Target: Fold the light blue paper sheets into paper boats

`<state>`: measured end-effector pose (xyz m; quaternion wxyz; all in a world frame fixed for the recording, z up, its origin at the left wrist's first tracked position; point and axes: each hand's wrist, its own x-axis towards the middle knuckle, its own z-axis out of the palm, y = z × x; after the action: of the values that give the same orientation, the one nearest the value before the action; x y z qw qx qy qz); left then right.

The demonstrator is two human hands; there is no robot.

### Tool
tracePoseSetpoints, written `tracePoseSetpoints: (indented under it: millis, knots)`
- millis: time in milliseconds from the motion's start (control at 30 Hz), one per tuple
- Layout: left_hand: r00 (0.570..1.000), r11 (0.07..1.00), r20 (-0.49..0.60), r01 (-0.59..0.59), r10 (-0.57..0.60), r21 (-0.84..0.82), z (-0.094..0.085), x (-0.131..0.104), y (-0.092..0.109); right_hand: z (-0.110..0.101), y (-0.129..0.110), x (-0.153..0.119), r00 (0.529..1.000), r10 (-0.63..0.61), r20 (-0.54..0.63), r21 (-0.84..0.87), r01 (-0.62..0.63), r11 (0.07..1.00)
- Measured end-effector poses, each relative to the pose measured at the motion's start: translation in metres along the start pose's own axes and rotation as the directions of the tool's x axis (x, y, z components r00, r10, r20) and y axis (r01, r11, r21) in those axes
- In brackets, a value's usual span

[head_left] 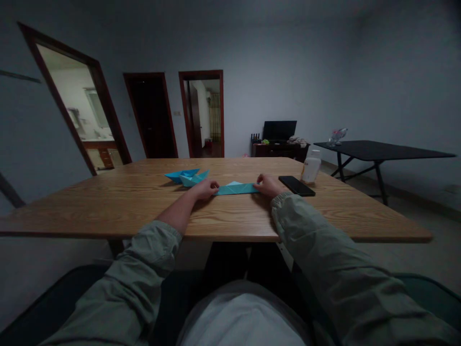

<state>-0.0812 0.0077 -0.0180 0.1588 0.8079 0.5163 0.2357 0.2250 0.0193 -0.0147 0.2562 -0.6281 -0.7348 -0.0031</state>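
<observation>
A folded strip of turquoise paper (237,189) stretches between my two hands just above or on the wooden table, with a pale triangular peak showing behind its top edge. My left hand (206,189) pinches the strip's left end between thumb and fingers. At the other end, my right hand (269,185) has its fingers closed on the paper. Two folded paper boats stand just beyond my left hand: a deeper blue paper boat (180,175) and, partly in front of it, a lighter blue paper boat (194,179).
A black phone (297,185) lies right of my right hand, beside a white-capped bottle (311,168). The wooden table (230,221) ends close to my body. Farther off are a black table (382,150) and a screen (280,130) on a dark cabinet.
</observation>
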Motion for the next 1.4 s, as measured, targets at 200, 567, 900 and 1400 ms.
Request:
tracePoseSetpoints:
  millis: [200,567,900,1400]
  knots:
    - [1.000,1.000,0.006,-0.004,0.004,0.018,0.000,0.000,0.001,-0.004,-0.002,-0.002,0.994,0.015,0.108,0.004,-0.015,1.000]
    - [1.000,1.000,-0.022,-0.001,0.001,0.024,0.003,0.001,-0.003,0.001,-0.002,0.000,0.981,-0.037,0.190,0.075,0.023,0.997]
    - [0.998,0.982,0.061,-0.030,0.019,0.189,0.005,0.003,-0.004,0.010,-0.005,-0.005,0.970,-0.140,0.199,-0.092,0.161,0.983]
    - [1.000,0.915,0.015,0.019,-0.027,0.402,0.004,-0.003,0.006,0.026,-0.035,-0.021,0.894,-0.149,0.422,-0.143,0.228,0.963]
